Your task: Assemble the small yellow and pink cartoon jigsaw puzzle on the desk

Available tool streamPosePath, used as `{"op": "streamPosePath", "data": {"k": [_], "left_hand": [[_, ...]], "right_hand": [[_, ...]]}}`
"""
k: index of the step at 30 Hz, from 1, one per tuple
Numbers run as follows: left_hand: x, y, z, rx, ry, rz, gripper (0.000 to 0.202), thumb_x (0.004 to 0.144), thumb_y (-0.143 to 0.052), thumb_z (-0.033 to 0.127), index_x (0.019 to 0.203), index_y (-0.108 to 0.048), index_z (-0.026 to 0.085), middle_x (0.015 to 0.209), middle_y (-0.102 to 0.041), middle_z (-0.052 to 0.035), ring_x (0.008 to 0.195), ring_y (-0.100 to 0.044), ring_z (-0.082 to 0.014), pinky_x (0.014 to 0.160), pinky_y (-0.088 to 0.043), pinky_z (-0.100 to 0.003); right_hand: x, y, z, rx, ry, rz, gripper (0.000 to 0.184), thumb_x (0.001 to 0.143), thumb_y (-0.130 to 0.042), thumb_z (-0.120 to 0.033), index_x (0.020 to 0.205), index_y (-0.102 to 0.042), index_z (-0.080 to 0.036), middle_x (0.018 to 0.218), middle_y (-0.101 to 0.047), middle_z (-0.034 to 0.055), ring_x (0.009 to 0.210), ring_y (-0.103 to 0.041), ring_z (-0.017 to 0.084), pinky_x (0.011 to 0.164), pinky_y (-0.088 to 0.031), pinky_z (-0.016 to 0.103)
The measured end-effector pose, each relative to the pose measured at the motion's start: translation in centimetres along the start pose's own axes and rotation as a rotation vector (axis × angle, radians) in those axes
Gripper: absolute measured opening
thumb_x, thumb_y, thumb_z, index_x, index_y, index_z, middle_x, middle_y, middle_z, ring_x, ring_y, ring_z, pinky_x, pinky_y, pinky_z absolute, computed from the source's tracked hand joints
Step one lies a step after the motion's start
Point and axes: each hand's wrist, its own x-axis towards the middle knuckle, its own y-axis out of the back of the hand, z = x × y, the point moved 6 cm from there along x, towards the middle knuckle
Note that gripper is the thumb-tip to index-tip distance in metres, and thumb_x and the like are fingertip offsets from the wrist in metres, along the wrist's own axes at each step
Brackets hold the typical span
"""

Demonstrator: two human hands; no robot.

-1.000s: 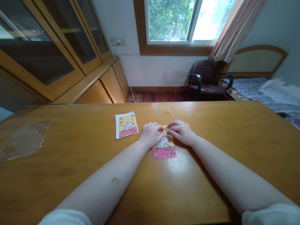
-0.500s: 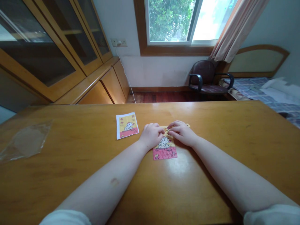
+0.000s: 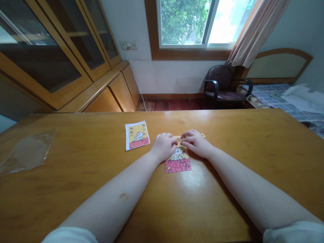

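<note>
A small jigsaw puzzle (image 3: 178, 164) lies flat on the wooden table, pink at its near end and yellow farther up, with a white cartoon animal in the middle. My left hand (image 3: 164, 145) is closed, its bent fingers pressing on the puzzle's upper left side. Opposite it, my right hand (image 3: 195, 142) has thumb and fingers drawn together over the upper right part, at a small printed puzzle piece (image 3: 181, 138). The fingers partly hide the puzzle's upper end. A loose yellow piece (image 3: 203, 135) shows just beyond my right hand.
To the left of the puzzle lies a printed picture card (image 3: 138, 135) with the same design. A clear plastic bag (image 3: 29, 152) rests at the table's far left. Past the table (image 3: 227, 118) stand an office chair (image 3: 222, 82), a bed (image 3: 275, 96) and a glass-fronted cabinet (image 3: 68, 101).
</note>
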Motion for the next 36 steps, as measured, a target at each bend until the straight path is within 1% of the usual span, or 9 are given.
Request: {"op": "streamPosePath", "data": {"k": [3,8,13,17,20,25,33,36], "left_hand": [[-0.03,0.00,0.06,-0.003,-0.013,0.008,0.022,0.082,-0.051,0.025,0.086,-0.072,0.028,0.088,-0.064,-0.0033,0.085,-0.055,-0.0202,0.082,-0.041,-0.036],[-0.07,-0.01,0.16,-0.004,-0.026,0.010,0.022,0.083,-0.051,0.026,0.089,-0.072,0.028,0.088,-0.064,-0.0034,0.086,-0.055,-0.0204,0.081,-0.040,-0.036],[-0.12,0.10,0.31,0.012,-0.033,-0.001,0.024,0.084,-0.050,0.027,0.093,-0.072,0.030,0.089,-0.064,-0.0033,0.086,-0.055,-0.0207,0.081,-0.039,-0.036],[-0.16,0.12,0.38,0.029,-0.035,-0.013,0.024,0.084,-0.050,0.028,0.092,-0.073,0.029,0.089,-0.064,-0.0039,0.086,-0.054,-0.0208,0.080,-0.039,-0.036],[-0.18,0.28,0.28,0.051,-0.008,0.006,0.023,0.083,-0.050,0.026,0.090,-0.072,0.028,0.089,-0.064,-0.0039,0.085,-0.055,-0.0208,0.079,-0.039,-0.036],[-0.14,0.35,-0.09,0.067,0.057,0.018,0.023,0.082,-0.049,0.023,0.086,-0.072,0.025,0.087,-0.065,-0.0048,0.086,-0.056,-0.0212,0.079,-0.040,-0.036],[-0.11,0.08,-0.05,0.066,0.031,0.009,0.024,0.082,-0.048,0.024,0.086,-0.072,0.026,0.087,-0.065,-0.0039,0.085,-0.056,-0.0210,0.078,-0.040,-0.035],[-0.14,0.13,0.06,0.073,0.045,0.008,0.024,0.084,-0.049,0.026,0.093,-0.071,0.026,0.089,-0.065,-0.0045,0.087,-0.056,-0.0212,0.079,-0.040,-0.035]], "right_hand": [[0.02,0.15,0.07,-0.006,-0.012,0.015,0.026,0.090,-0.050,-0.035,0.087,-0.073,-0.023,0.105,-0.064,0.0079,0.098,-0.054,0.022,0.092,-0.040,0.043],[-0.02,0.44,0.69,-0.018,-0.075,0.065,0.033,0.093,-0.044,-0.037,0.086,-0.073,-0.021,0.100,-0.065,0.0087,0.096,-0.054,0.022,0.089,-0.042,0.040],[0.00,0.31,0.47,-0.019,-0.043,0.049,0.033,0.093,-0.045,-0.035,0.081,-0.073,-0.023,0.100,-0.065,0.0072,0.095,-0.054,0.021,0.089,-0.041,0.041],[0.04,0.26,0.24,-0.027,-0.032,0.039,0.031,0.092,-0.048,-0.036,0.079,-0.073,-0.023,0.100,-0.065,0.0066,0.094,-0.054,0.021,0.090,-0.040,0.042],[0.04,0.29,0.41,-0.035,-0.056,0.050,0.032,0.092,-0.046,-0.036,0.081,-0.073,-0.023,0.099,-0.066,0.0069,0.094,-0.054,0.021,0.089,-0.040,0.041],[-0.04,0.32,0.86,-0.048,-0.099,0.076,0.034,0.093,-0.045,-0.034,0.077,-0.072,-0.022,0.095,-0.067,0.0071,0.091,-0.055,0.021,0.088,-0.041,0.041],[0.13,0.44,0.08,-0.039,-0.031,0.039,0.032,0.092,-0.048,-0.032,0.072,-0.071,-0.022,0.094,-0.067,0.0059,0.088,-0.056,0.020,0.088,-0.040,0.040],[0.19,0.39,-0.07,-0.027,-0.017,0.029,0.029,0.091,-0.049,-0.031,0.074,-0.071,-0.022,0.093,-0.068,0.0061,0.088,-0.056,0.020,0.087,-0.041,0.040]]}}
